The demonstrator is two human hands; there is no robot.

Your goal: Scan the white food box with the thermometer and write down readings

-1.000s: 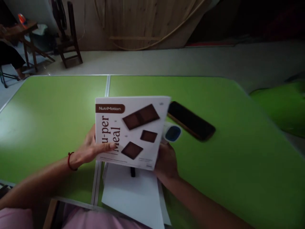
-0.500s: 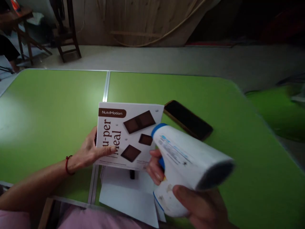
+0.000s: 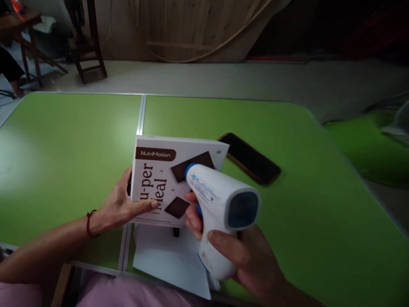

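Observation:
My left hand [image 3: 128, 200] grips the left side of a white box [image 3: 150, 179] printed "NutriMotion" with brown squares, its thumb across the front and the other fingers hidden behind. My right hand [image 3: 239, 251] is wrapped around the handle of a white and blue infrared thermometer gun [image 3: 220, 192]. The gun's blue-rimmed nose points at the box front and covers part of it; whether they touch I cannot tell. Its dark screen faces back toward me. White paper sheets [image 3: 172, 260] lie below the box, with a small black object [image 3: 176, 232] on them.
A dark phone [image 3: 252, 157] lies on the green table [image 3: 73, 140] behind the thermometer gun. A metal seam [image 3: 141, 115] runs across the tabletop. Beyond stand a wooden chair [image 3: 86, 47] and a small wooden table [image 3: 22, 25], with part of a person at the far left.
My right hand has brought the thermometer gun left, in front of the box, and turned its screen toward me. The box has turned slightly in my left hand and shifted a little right.

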